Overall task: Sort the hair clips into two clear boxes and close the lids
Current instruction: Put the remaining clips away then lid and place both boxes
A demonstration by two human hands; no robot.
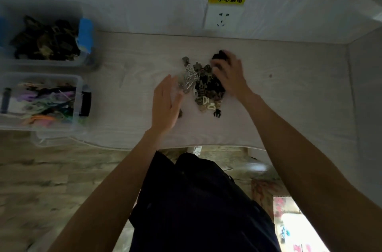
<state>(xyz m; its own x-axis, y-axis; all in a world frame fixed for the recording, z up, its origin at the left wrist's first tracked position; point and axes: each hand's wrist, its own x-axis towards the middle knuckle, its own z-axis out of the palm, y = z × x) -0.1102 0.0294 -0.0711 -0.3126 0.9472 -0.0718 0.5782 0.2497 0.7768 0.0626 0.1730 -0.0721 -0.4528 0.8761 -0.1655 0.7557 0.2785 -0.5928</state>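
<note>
A pale wood-grain table [128, 78] is filling the frame's middle, carrying a heap of dark and silvery hair clips [203, 84] at centre and two clear plastic boxes at far left, the upper one [44, 35] holding dark clips, the lower one [41, 100] colourful ones.

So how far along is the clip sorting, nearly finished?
Partly. Both clear boxes already hold clips: dark ones in the far box, colourful ones in the near box. A mixed pile is still on the table; the right hand is on its dark clips, and the left hand is open beside it. Neither box has its lid on.
</note>
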